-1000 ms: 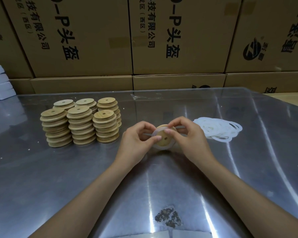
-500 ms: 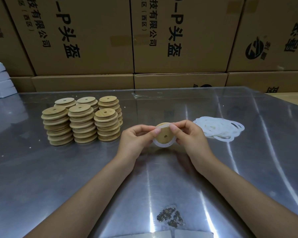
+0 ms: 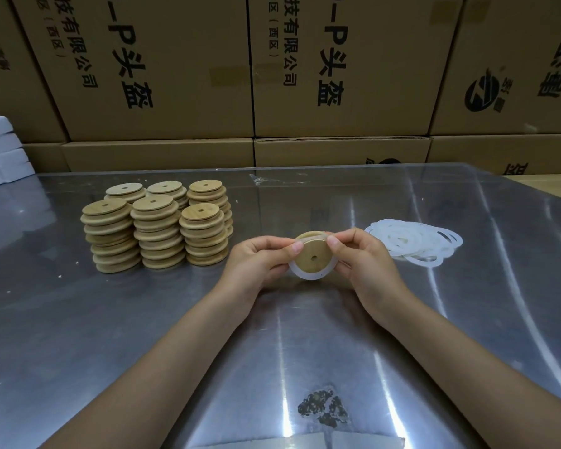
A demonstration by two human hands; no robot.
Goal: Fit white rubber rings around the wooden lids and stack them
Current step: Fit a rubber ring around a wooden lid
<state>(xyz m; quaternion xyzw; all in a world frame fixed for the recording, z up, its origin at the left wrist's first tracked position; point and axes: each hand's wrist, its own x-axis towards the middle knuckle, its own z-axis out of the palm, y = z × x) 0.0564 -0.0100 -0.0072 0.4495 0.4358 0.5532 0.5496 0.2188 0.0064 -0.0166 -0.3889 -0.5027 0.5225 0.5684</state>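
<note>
Centre of frame: one wooden lid (image 3: 312,256), round, small hole in the middle, held tilted above the table with its flat face toward the camera. A white rubber ring (image 3: 306,275) sits partly round it: seated along the lower edge, its upper stretch pulled across the lid's top between the two thumbs

Left hand (image 3: 259,262) pinches the lid and ring at the left edge, thumb on the face, fingers curled behind. Right hand (image 3: 365,262) pinches the right edge the same way, thumb tip at the upper right of the lid. Both forearms run in from the bottom of the frame

Just right of the right hand: loose pile of white rings (image 3: 413,243), flat on the table, overlapping

Left of centre: six stacks of wooden lids (image 3: 157,226), two rows of three, stacks touching or nearly so; whether these carry rings I cannot tell

Table (image 3: 110,335) is shiny metal under a clear film; dark worn patch (image 3: 323,409) near the bottom centre

Upper frame: brown cardboard cartons (image 3: 162,69) with black printed characters, stacked behind the table. White flat boxes (image 3: 0,153) at the left edge
</note>
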